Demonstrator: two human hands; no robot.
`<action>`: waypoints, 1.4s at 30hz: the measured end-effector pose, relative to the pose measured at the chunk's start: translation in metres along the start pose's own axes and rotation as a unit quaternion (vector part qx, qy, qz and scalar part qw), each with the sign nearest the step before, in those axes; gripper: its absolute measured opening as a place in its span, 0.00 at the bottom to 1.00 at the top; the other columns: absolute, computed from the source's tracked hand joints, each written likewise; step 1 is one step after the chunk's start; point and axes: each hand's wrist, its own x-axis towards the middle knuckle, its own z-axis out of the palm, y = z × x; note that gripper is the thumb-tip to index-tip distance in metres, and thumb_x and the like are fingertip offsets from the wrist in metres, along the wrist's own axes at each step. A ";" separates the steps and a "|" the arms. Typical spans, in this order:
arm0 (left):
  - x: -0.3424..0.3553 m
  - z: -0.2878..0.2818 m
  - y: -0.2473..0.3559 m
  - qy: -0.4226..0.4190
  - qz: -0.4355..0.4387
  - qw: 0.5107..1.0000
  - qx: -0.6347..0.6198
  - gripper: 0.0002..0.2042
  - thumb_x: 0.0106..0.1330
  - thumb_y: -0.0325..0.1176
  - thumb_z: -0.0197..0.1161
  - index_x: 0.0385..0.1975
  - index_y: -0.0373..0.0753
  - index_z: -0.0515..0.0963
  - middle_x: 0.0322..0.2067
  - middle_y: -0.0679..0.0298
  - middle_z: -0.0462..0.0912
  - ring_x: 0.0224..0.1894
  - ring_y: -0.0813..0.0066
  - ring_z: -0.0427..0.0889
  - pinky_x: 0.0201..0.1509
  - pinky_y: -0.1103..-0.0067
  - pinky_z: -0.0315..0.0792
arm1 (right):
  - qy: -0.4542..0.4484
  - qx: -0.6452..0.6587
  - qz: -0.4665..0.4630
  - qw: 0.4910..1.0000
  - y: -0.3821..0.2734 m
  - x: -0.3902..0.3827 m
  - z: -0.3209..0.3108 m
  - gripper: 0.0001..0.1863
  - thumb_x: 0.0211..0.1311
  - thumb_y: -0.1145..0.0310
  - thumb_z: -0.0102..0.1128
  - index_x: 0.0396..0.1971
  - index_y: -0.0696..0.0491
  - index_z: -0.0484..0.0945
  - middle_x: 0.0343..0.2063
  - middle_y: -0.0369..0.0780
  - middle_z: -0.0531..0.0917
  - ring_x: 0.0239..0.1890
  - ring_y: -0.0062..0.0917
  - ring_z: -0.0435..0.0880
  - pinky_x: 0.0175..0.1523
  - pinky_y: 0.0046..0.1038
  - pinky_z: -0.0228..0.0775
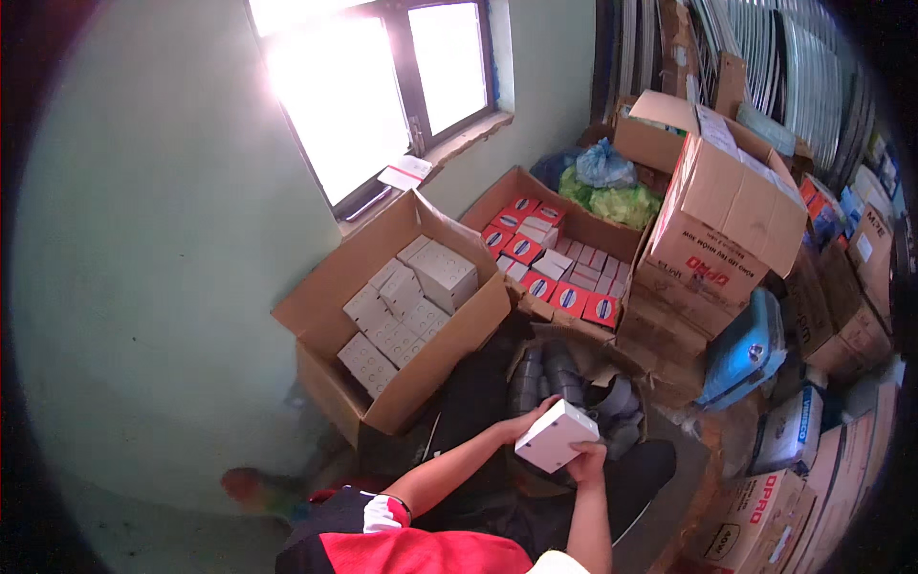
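Over my lap, my left hand [524,421] and my right hand [586,463] hold a white rectangular box [557,438] between them. The box is tilted, with small dark spots on its broad face. My left fingers grip its upper left side, partly hidden behind it. The right hand is closed on the lower right corner, thumb on the broad face. Just beyond the hands, an open carton [639,368] holds grey rounded plastic pieces [562,371]. To the left, a large open carton [449,362] contains several white boxes [445,273] with round marks on their sides.
Behind stands another open carton [595,330] of red and white small boxes [522,249]. Blue and green plastic bags [612,177] lie by it. A tall opened carton [703,244], a blue case [748,352] and stacked cartons [755,517] line the right. A window [354,105] is ahead.
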 end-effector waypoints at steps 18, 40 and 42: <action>-0.001 0.012 -0.004 0.006 0.194 0.955 -0.226 0.22 0.75 0.36 0.65 0.66 0.38 0.74 0.57 0.61 0.84 0.60 0.64 0.84 0.68 0.64 0.78 | 0.272 -0.261 -0.134 0.917 0.006 0.035 0.003 0.36 0.68 0.43 0.71 0.63 0.58 0.80 0.58 0.42 0.85 0.58 0.33 0.84 0.63 0.39 0.75; -0.009 0.022 -0.002 0.299 0.273 0.881 0.244 0.32 0.81 0.57 0.54 0.23 0.33 0.81 0.17 0.54 0.78 0.21 0.71 0.77 0.29 0.64 0.70 | 0.134 -0.716 -0.333 0.598 0.019 0.033 0.061 0.21 0.73 0.61 0.62 0.62 0.51 0.80 0.62 0.47 0.81 0.73 0.50 0.71 0.86 0.54 0.40; -0.013 0.018 -0.001 0.312 0.248 0.878 0.266 0.31 0.81 0.56 0.55 0.22 0.33 0.81 0.16 0.54 0.76 0.19 0.68 0.77 0.27 0.63 0.68 | 0.178 -0.669 -0.317 0.648 0.010 0.034 0.054 0.21 0.76 0.59 0.60 0.62 0.51 0.80 0.59 0.45 0.84 0.69 0.45 0.77 0.86 0.55 0.38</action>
